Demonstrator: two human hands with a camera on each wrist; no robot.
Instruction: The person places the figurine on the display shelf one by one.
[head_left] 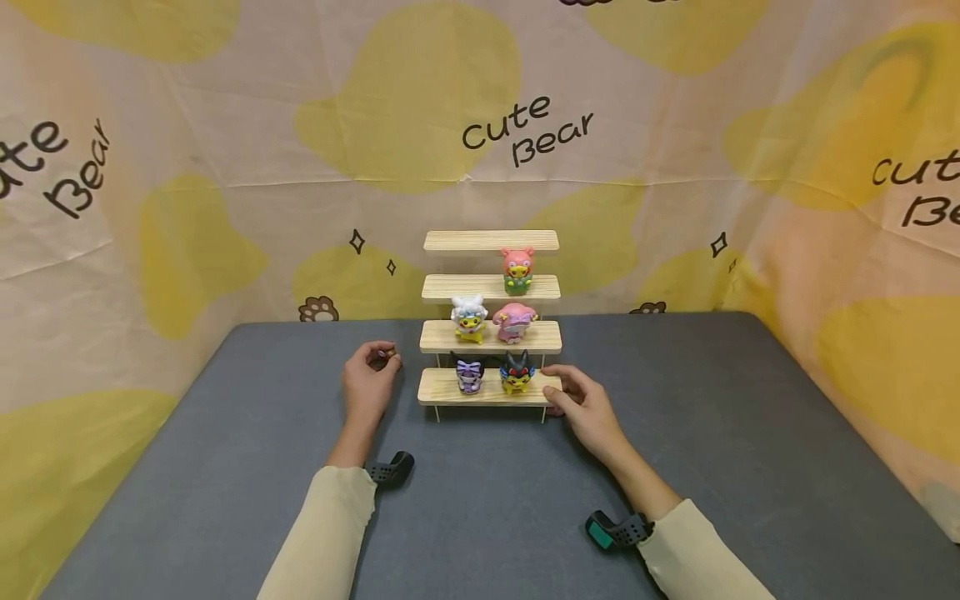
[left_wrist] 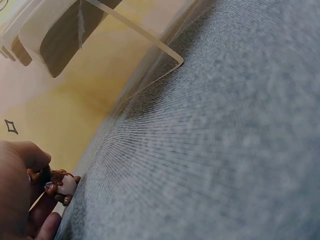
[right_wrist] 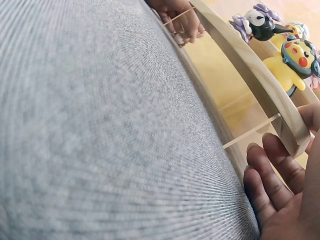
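Note:
My left hand (head_left: 369,383) is left of a tiered wooden display stand (head_left: 491,335), its fingers curled round a small brown and white figurine (left_wrist: 64,184). The fingers cover part of the figurine, which is low by the tabletop. At the stand's lowest board, my right hand (head_left: 588,408) grips the right end, with several fingers (right_wrist: 262,175) reaching beneath it. On that board stand a purple and black figurine (head_left: 469,377) and a yellow one with a dark hood (head_left: 517,375). One tier higher are a white-hooded yellow figurine (head_left: 469,321) and a pink one (head_left: 513,323).
A pink and green figurine (head_left: 517,271) occupies the third board, at its right side. Above it is a bare top board (head_left: 491,241). Thin clear supports carry the boards. A grey cloth-covered table (head_left: 480,517) meets a yellow-patterned backdrop (head_left: 405,100) behind.

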